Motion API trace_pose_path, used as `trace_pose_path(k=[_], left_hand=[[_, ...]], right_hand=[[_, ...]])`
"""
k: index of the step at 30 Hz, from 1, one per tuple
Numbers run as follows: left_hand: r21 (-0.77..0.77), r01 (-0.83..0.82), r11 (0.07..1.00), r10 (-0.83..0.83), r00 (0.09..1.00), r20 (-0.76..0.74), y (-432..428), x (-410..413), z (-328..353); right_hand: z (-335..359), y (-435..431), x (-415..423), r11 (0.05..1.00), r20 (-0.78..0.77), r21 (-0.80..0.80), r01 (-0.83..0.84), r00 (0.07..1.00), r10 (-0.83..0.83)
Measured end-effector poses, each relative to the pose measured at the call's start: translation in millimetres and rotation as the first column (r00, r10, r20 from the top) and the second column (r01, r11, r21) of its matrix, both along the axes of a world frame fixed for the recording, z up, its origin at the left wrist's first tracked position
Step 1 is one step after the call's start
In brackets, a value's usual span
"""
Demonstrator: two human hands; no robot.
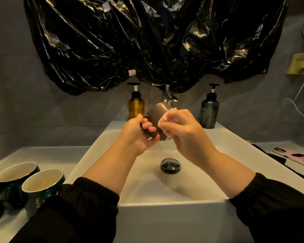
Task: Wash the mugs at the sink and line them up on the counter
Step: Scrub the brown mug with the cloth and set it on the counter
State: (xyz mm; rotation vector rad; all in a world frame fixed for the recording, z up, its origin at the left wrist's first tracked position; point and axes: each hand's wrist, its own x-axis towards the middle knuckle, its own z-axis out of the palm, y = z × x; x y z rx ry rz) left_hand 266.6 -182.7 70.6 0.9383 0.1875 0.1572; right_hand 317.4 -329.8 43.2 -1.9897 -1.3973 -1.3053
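Your left hand (139, 135) grips brown mug (156, 116) by handle | right hand (182, 128) pinches white cloth (165, 118) against it (mug tilted) | dark mugs (42, 179) sit left on table.

The word "Hello" stands in pale letters, running sideways, on the side of the nearer dark green glossy ceramic mug (40, 190) on the counter at left. The smoky blue-grey plastic pump bottle (208, 111) behind the basin carries a pale printed label, too small and blurred to read.
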Motion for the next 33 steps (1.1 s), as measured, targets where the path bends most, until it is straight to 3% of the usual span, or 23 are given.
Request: trace_pose_path(k=[2,6,10,16,18,20,23,25,30,31,33], left_hand=[[-0.231,-0.046,0.972,0.042,0.999,-0.021,11,1,1],[-0.405,-0.065,0.912,0.056,0.998,-0.034,19,-3,4],[-0.397,-0.024,0.918,0.0,0.998,-0.06,10,-7,7],[-0.376,-0.003,0.927,-0.026,0.997,-0.072,13,-8,6],[-0.38,0.006,0.925,-0.035,0.997,-0.069,13,-9,7],[-0.384,0.026,0.923,-0.048,0.998,-0.047,12,-11,7],[-0.374,0.026,0.927,-0.049,0.997,-0.052,9,-12,6],[-0.367,0.025,0.93,-0.047,0.998,-0.051,9,-11,5],[-0.365,0.029,0.931,-0.043,0.999,-0.031,10,-8,2],[-0.362,0.031,0.932,-0.043,0.999,-0.025,10,-8,2],[-0.355,0.04,0.934,-0.049,0.999,-0.017,10,-8,2]], right_hand=[[-4,-1,5,0.999,-0.028,-0.027,-0.017,0.999,0.016],[2,-11,13,0.933,-0.167,0.36,0.02,0.985,0.044],[4,0,4,0.918,-0.111,0.396,-0.016,0.992,0.065],[1,9,-2,0.991,0.086,0.086,-0.1,0.992,0.093],[3,8,0,0.994,0.137,0.057,-0.095,0.987,0.086],[4,7,5,0.983,0.105,0.16,-0.09,0.992,0.074],[5,2,12,0.91,-0.14,0.415,-0.002,0.988,0.066],[5,2,11,0.908,-0.165,0.419,-0.008,0.983,0.085],[8,12,-6,0.977,0.077,0.161,-0.137,0.989,0.126],[7,11,-2,0.976,0.059,0.178,-0.127,0.991,0.118],[7,6,7,0.931,-0.112,0.358,-0.078,0.986,0.125]])
